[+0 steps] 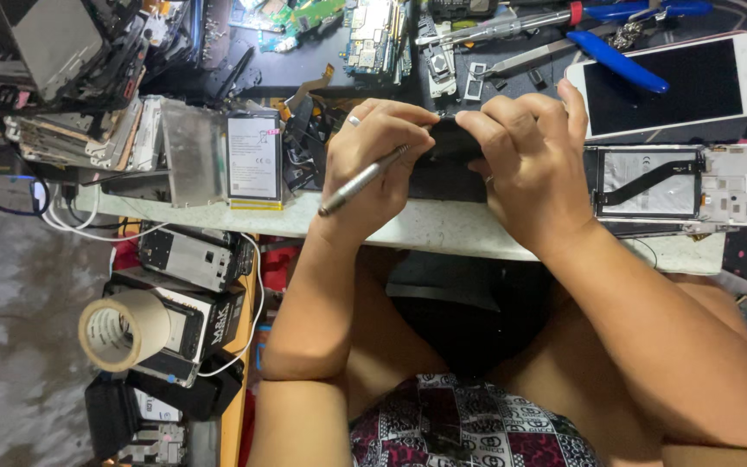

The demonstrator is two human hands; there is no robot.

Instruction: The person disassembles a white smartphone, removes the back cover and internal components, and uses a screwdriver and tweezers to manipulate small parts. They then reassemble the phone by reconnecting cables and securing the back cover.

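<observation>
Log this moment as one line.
left hand: slim silver metal screwdriver | right hand: small black phone part | both over white marble-look bench edge

A pale workbench [443,229] is carrying a white phone [672,82], a flat battery [253,158], blue-handled tools [616,60] and circuit boards [373,35].

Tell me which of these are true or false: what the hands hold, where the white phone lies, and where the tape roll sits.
1. The left hand holds a slim silver tool. True.
2. The right hand rests flat on the bench, touching nothing. False: it grips a small black device together with the left hand.
3. A white phone lies screen-up near the right hand. True.
4. The roll of tape sits on top of the white phone. False: it lies low on the left, among stacked parts, far from that phone.
5. Blue-handled pliers lie at the bench's far edge. True.
</observation>
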